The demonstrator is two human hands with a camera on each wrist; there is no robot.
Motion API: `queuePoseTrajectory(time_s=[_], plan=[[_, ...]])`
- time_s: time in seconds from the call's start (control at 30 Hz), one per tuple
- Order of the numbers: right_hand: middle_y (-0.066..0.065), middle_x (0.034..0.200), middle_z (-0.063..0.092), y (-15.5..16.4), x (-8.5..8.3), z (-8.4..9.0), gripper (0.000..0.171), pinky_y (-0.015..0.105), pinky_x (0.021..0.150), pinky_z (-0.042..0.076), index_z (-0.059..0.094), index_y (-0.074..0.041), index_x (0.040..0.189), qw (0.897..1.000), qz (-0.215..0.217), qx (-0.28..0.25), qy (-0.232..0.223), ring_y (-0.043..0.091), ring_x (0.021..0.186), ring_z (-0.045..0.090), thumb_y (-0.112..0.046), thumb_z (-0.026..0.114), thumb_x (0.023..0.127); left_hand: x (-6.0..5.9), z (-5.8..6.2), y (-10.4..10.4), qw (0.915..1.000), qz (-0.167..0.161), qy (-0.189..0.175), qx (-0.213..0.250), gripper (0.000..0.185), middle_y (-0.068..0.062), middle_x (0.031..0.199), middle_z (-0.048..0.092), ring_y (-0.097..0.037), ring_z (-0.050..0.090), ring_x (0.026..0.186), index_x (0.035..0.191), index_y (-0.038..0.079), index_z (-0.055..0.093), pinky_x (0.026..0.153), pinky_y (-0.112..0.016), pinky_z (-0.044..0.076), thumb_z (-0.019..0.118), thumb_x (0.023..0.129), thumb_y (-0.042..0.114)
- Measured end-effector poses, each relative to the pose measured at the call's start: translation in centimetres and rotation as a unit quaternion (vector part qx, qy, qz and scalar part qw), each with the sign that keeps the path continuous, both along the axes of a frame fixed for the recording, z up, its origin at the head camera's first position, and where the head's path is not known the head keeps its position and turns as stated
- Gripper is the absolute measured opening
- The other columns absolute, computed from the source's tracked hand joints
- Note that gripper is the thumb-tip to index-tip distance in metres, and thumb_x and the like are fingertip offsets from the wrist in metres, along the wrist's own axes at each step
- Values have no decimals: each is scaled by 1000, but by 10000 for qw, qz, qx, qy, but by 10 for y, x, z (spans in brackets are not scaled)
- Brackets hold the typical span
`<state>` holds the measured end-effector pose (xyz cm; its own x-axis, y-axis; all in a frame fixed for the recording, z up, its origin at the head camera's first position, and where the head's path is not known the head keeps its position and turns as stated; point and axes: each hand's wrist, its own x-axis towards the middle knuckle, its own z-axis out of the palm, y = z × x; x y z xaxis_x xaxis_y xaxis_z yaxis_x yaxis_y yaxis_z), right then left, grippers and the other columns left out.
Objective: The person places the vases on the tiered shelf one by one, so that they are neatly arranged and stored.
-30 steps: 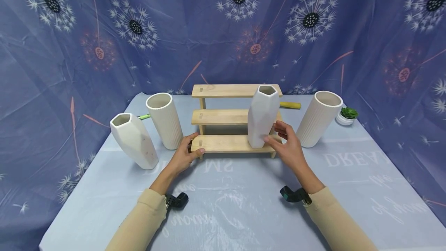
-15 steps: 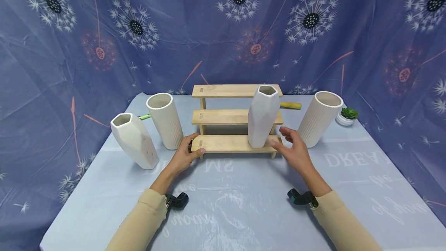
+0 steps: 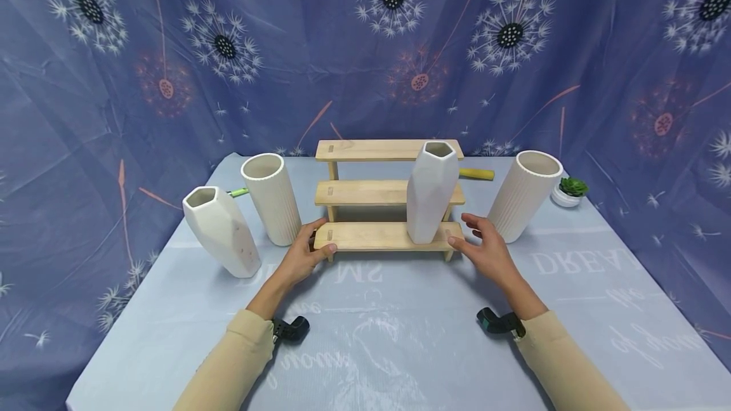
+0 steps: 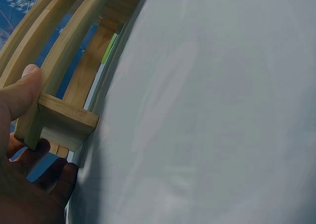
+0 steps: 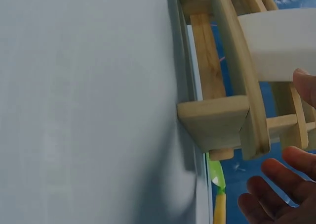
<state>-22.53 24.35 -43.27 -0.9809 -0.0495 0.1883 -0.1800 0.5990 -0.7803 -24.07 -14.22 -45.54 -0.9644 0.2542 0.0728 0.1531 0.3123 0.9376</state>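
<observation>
A three-step wooden shelf (image 3: 371, 192) stands mid-table. A white faceted vase (image 3: 431, 192) stands upright on the right part of its lowest step. My left hand (image 3: 311, 249) grips the left end of that step; in the left wrist view the thumb (image 4: 22, 90) lies on top of the shelf (image 4: 69, 120) and the fingers curl beneath it. My right hand (image 3: 476, 240) hovers open with spread fingers just off the step's right end. In the right wrist view its fingers (image 5: 276, 184) are clear of the shelf (image 5: 217, 117) and the vase (image 5: 281, 46).
On the left stand a second faceted vase (image 3: 219, 230) and a ribbed cylinder vase (image 3: 271, 198). Another ribbed cylinder (image 3: 522, 195) and a small potted plant (image 3: 568, 190) are on the right. A yellow-handled tool (image 3: 476, 173) lies behind the shelf. The table (image 3: 400, 335) has a pale cloth.
My right hand has let go of the faceted vase and drawn away to the right, down beside the step's end. The left hand keeps its hold.
</observation>
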Motion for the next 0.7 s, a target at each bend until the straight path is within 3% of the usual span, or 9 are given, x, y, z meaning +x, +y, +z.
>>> queuePoseTrajectory(time_s=[0.7], plan=[[21,142,43,9,-5,-11,70,53,106,36,39,1,140,9992,394,25,73,38,131,40,-29,70,85,1,1,1,9999,-37,-82,50,72,-21,140,26,-38,45,123,148,3,23,79,-13,43,63,91,15]])
